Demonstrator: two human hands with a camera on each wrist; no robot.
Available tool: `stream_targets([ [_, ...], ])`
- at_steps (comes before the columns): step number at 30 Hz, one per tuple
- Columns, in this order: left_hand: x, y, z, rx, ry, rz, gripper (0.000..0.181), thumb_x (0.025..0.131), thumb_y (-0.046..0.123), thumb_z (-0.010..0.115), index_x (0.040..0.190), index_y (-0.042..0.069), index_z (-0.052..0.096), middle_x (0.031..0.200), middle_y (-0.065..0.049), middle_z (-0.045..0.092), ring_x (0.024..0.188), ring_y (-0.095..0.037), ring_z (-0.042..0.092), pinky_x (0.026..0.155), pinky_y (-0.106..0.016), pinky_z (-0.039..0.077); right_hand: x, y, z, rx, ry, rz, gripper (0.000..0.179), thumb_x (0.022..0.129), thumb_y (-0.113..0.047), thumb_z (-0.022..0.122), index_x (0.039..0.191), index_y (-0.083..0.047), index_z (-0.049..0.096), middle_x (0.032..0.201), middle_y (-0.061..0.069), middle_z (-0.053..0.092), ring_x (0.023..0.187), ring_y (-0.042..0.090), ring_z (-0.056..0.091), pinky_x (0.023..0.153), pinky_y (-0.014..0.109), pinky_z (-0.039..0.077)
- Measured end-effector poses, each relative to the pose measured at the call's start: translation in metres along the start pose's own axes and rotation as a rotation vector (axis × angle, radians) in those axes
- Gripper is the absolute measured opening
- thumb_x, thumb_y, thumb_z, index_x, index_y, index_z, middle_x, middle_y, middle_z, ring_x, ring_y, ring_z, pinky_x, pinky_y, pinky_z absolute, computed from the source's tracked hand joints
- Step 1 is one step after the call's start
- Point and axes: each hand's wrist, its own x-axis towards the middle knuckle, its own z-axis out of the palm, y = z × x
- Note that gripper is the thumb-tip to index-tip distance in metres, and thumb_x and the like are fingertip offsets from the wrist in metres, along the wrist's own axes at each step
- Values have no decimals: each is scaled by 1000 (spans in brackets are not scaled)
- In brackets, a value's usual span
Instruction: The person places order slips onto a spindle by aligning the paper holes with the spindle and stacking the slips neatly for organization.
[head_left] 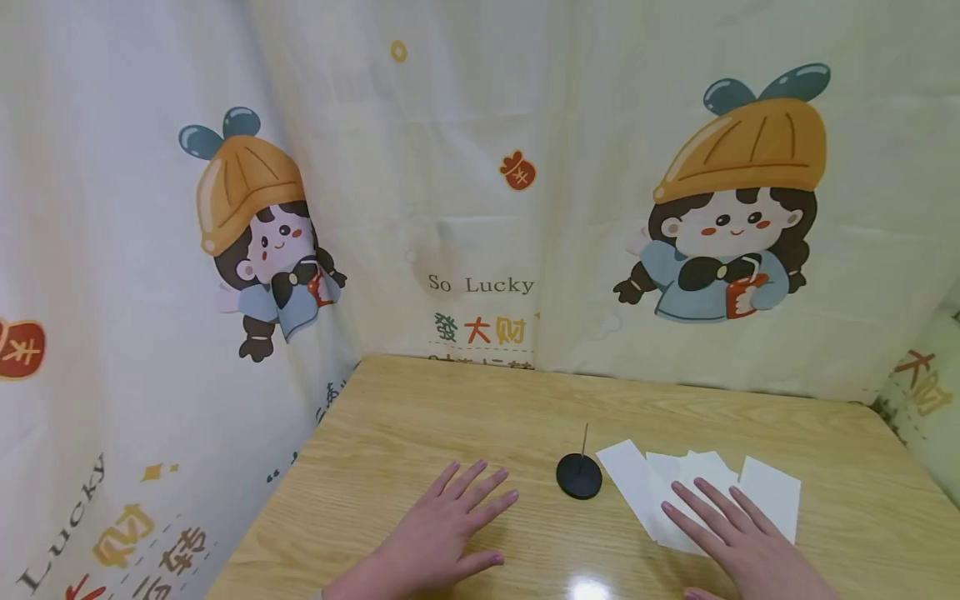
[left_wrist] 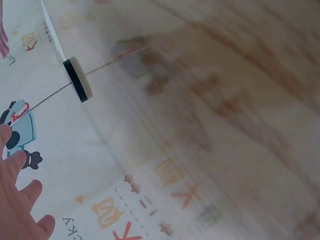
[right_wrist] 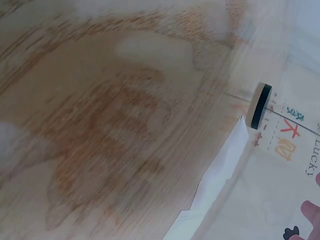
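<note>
On the wooden table stands a bill spike [head_left: 580,476], a round black base with a thin upright metal pin [head_left: 585,440]; it also shows as a dark disc with a needle in the left wrist view. Right of it several white paper slips [head_left: 626,479] lie overlapping in a loose fan. My left hand [head_left: 442,533] is left of the spike, palm down with fingers spread, holding nothing. Over the near part of the slips is my right hand [head_left: 742,533], fingers extended and apart, covering some of the paper. Neither hand grips anything.
The light wooden table [head_left: 435,408] reflects a bright spot near its front edge. Behind and to the left hangs a cream curtain [head_left: 465,208] with cartoon figures and lettering, meeting the table's back edge.
</note>
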Motion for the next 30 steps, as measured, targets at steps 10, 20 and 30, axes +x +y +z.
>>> stream_targets([
  [10, 1, -2, 0, -7, -13, -15, 70, 97, 62, 46, 157, 36, 21, 163, 7, 21, 148, -27, 25, 113, -55, 26, -3, -1, 1, -17, -16, 18, 95, 75, -74, 66, 152, -25, 40, 164, -9, 17, 151, 12, 3, 119, 31, -5],
  [20, 9, -8, -4, 10, -16, -7, 69, 97, 61, 48, 156, 32, 29, 162, 5, 24, 147, -28, 27, 113, -54, 28, -3, -2, -3, -7, -38, 52, 93, 75, -72, 68, 152, -28, 40, 164, -14, 9, 150, 8, -1, 117, 28, -8],
  [30, 14, -11, -2, -11, -25, -26, 68, 98, 60, 47, 157, 31, 27, 161, 3, 28, 146, -28, 30, 114, -53, 27, -7, 5, 1, 6, -48, 106, 91, 74, -72, 70, 149, -29, 43, 158, -11, 28, 148, 3, -1, 116, 24, -9],
])
